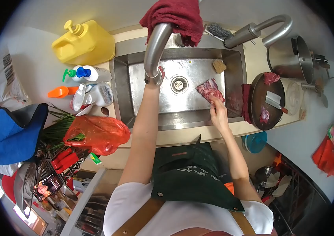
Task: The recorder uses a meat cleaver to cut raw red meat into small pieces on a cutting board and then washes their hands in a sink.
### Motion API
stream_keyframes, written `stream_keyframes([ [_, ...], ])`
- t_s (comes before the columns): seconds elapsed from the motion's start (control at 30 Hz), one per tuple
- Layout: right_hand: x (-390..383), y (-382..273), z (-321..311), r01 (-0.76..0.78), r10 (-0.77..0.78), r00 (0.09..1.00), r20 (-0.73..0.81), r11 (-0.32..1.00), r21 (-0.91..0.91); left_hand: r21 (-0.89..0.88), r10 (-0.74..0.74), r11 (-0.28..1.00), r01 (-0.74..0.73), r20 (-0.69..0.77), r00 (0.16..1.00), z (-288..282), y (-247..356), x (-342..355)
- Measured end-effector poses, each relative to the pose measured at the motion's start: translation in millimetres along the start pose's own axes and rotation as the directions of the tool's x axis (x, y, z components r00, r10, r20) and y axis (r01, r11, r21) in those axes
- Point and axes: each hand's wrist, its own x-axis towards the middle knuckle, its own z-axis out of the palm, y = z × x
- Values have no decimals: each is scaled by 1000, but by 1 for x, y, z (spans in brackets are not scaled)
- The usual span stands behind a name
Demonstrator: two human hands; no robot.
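A slab of raw red meat (210,89) with pale fat lies in the right half of the steel sink (141,88), tilted slightly. My right hand (219,113) grips its near edge, with thumb and fingers closed on it. My left arm reaches into the sink under the curved steel faucet (153,51). The spout covers most of my left hand (151,82), so its fingers are hidden; a small reddish patch shows just beside the spout's end. Between the two hands is the drain strainer (179,84). A brown sponge (219,66) rests near the sink's far right corner.
A dark red cloth (175,17) drapes over the faucet. On the right, a round cutting board (261,80) carries meat pieces and a cleaver (273,100); a steel pot (291,61) stands behind it. Left are a yellow jug (84,43), several bottles (96,94) and a red plastic bag (96,133).
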Motion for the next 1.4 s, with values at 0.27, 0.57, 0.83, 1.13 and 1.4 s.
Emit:
stream_keyframes([
  [0.27,-32,-23,17,-89,76,994,77,980,180,238,40,969,-62,98,994,-9,33,-35],
  [0.57,-53,-18,25,-28,-29,982,186,955,296,309,243,912,-270,126,962,0,23,-54],
  [0.83,-65,-7,14,-73,-9,971,239,941,331,292,259,922,-256,28,965,-23,67,-10],
  [1.13,-114,14,-18,-101,93,995,40,960,263,994,320,-17,-107,106,941,-54,-114,25],
  [1.4,-218,20,8,-234,46,931,362,837,495,746,-4,-580,-329,401,916,-9,-233,64],
])
